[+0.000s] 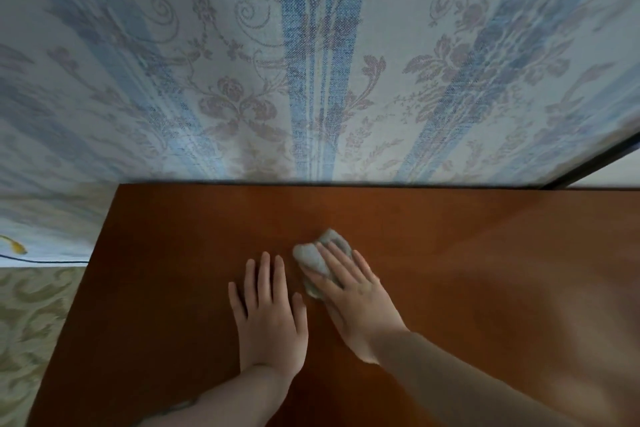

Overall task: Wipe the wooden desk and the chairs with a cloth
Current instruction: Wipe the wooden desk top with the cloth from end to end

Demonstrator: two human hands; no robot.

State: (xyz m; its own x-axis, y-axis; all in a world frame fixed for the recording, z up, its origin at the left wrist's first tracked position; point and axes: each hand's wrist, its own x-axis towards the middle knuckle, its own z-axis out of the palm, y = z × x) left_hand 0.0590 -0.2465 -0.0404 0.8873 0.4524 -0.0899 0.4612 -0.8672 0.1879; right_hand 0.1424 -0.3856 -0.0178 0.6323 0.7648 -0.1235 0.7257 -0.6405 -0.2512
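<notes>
Grey cloth [320, 258] lies lengthwise toward the wall, right hand [353, 302] pressing flat, left hand [268, 312] spread on desk [173, 288]

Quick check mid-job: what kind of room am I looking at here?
Probably a home room: blue floral wallpaper, a wooden desk set against it, patterned flooring beside the desk.

My wooden desk [450, 253] fills the lower frame, reddish-brown, smooth, its far edge against the wall. My cloth [313, 258] lies bunched on it near centre, grey, crumpled, partly covered.
</notes>
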